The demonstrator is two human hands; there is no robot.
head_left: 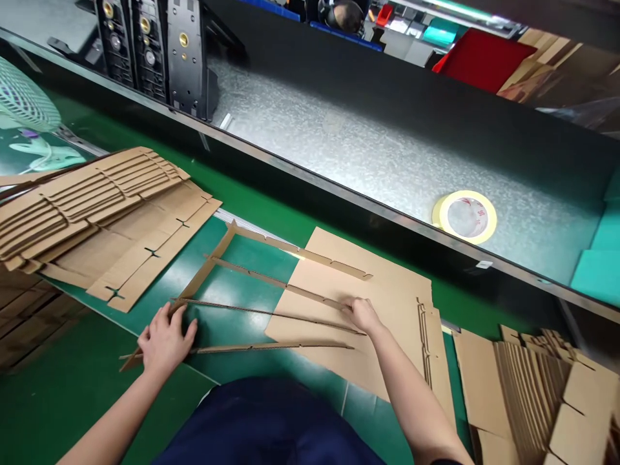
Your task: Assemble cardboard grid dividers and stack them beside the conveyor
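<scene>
A cardboard divider frame stands on the green table (247,332): several long notched strips run from one slotted cross strip (206,268) at the left. My left hand (166,339) grips the near part of that cross strip, with the fingers over it and the thumb to the right. With closed fingers my right hand (361,314) holds the free right end of a long cardboard strip (285,284). The other strips, among them the far one (300,250) and the near one (271,347), have loose right ends. Under those ends lies a flat cardboard sheet (324,323).
Stacked cardboard dividers (97,200) lie at the left, and folded cardboard pieces (533,387) at the right. Behind a raised edge is a metal conveyor trough (339,148) holding a tape roll (465,216) and black plastic parts (155,51). A green fan (26,97) stands far left.
</scene>
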